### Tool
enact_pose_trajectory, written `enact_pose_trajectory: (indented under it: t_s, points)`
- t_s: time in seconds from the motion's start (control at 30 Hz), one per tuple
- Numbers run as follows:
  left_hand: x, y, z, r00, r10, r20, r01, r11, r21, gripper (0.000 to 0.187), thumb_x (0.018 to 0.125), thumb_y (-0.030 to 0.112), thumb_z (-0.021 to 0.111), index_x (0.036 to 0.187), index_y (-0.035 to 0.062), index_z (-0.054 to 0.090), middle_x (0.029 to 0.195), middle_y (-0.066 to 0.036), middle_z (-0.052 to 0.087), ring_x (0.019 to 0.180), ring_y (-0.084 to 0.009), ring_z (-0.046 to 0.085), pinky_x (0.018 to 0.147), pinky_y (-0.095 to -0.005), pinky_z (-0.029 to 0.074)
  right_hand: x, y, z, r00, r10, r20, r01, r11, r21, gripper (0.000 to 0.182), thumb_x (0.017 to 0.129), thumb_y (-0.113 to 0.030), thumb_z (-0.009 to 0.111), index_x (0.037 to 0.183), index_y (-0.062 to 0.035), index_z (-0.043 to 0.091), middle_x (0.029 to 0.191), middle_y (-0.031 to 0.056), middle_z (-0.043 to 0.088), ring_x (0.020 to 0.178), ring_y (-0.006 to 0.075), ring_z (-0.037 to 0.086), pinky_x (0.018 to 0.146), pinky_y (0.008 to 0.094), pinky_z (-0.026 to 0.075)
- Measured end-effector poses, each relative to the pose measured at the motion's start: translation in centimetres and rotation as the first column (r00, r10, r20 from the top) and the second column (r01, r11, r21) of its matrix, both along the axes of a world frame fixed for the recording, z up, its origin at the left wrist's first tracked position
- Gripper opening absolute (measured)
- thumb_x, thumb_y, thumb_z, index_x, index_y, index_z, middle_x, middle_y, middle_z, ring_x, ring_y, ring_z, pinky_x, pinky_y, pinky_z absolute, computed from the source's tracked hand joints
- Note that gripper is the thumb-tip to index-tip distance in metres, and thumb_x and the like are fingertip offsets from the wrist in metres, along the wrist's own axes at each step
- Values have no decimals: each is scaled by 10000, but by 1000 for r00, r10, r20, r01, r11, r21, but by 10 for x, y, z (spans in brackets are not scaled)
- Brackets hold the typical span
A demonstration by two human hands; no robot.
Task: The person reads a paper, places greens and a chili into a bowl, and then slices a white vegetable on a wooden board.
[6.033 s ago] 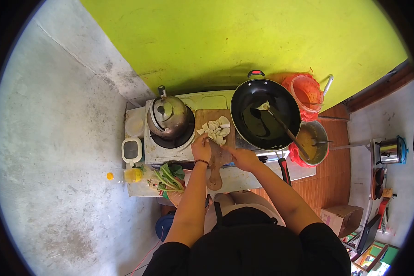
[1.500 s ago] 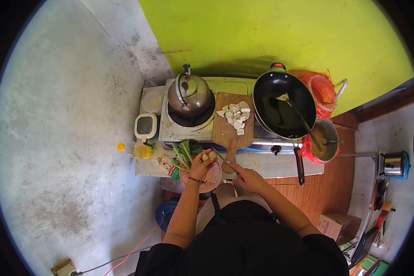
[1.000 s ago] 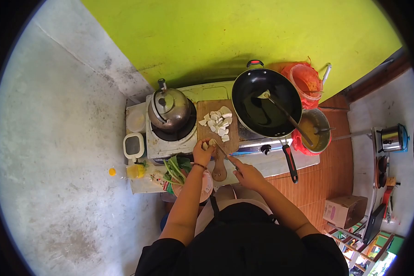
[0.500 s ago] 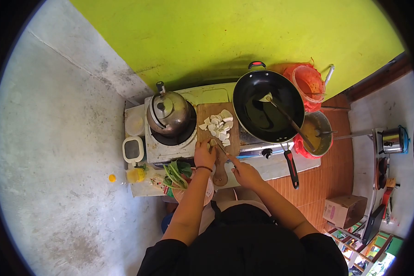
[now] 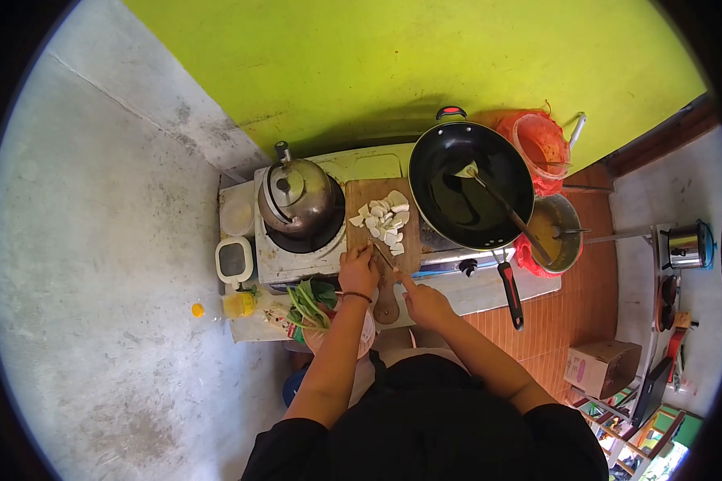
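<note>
A wooden cutting board (image 5: 363, 191) lies on the stove, with several white cut pieces (image 5: 390, 213) on its upper part. My right hand (image 5: 427, 304) is closed round the handle of a knife (image 5: 383, 255), whose blade slants up and left over the board. Beside the blade, my left hand (image 5: 358, 272) rests on the board's left edge with its fingers bent together; what they hold, if anything, is hidden.
A metal kettle (image 5: 303, 198) stands left of the board, and a black wok (image 5: 471, 186) with a spatula stands right. Beyond are a red-wrapped bucket (image 5: 541, 144) and a pot of yellow liquid (image 5: 555, 232). Green leafy vegetables (image 5: 306, 305) lie near my left wrist.
The whole view has shifted very slightly. The small pale piece seen at my left fingertips before is now hidden, and the knife blade lies close to those fingers still.
</note>
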State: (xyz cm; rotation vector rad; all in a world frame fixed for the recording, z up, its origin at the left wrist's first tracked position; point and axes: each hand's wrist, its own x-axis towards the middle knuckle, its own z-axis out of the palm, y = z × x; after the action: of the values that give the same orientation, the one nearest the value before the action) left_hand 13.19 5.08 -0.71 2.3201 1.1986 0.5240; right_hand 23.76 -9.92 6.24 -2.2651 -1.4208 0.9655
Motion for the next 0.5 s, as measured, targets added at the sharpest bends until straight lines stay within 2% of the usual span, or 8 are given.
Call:
enact_pose_trajectory:
  t_s: [0.13, 0.23, 0.43, 0.5]
  points:
    - [0, 2, -6, 1000, -9, 30, 8, 999, 36, 271, 792, 108, 678, 1056, 137, 732, 1034, -28, 642, 940, -274, 573, 796, -357, 519, 0, 3, -9, 1000, 9, 0, -9, 1000, -11, 534, 910, -163, 497, 1423, -147, 350, 872, 231, 656, 806, 415, 651, 715, 520, 517]
    - [1, 1, -7, 999, -10, 51, 6, 997, 75, 237, 802, 102, 671, 1027, 132, 739, 998, -31, 651, 909, -273, 581, 775, -358, 518, -1, 6, -21, 999, 18, 49, -18, 1000, 0, 529, 916, -144, 494, 1420, -158, 335, 828, 230, 657, 796, 417, 647, 698, 523, 511]
    - [2, 1, -14, 994, 1, 107, -16, 990, 142, 189, 814, 110, 673, 986, 127, 749, 941, -33, 666, 853, -275, 586, 742, -361, 513, -2, 12, -26, 994, 53, 96, -50, 998, -28, 589, 895, -117, 500, 1448, -170, 305, 854, 230, 662, 798, 395, 657, 680, 505, 524]
    - [1, 0, -13, 995, 14, 99, -27, 991, 134, 167, 822, 115, 670, 966, 125, 753, 941, -33, 668, 844, -276, 583, 738, -361, 513, -2, 14, -22, 975, 97, 201, -88, 995, -55, 604, 894, -111, 499, 1458, -174, 294, 861, 238, 660, 804, 389, 660, 679, 502, 526]
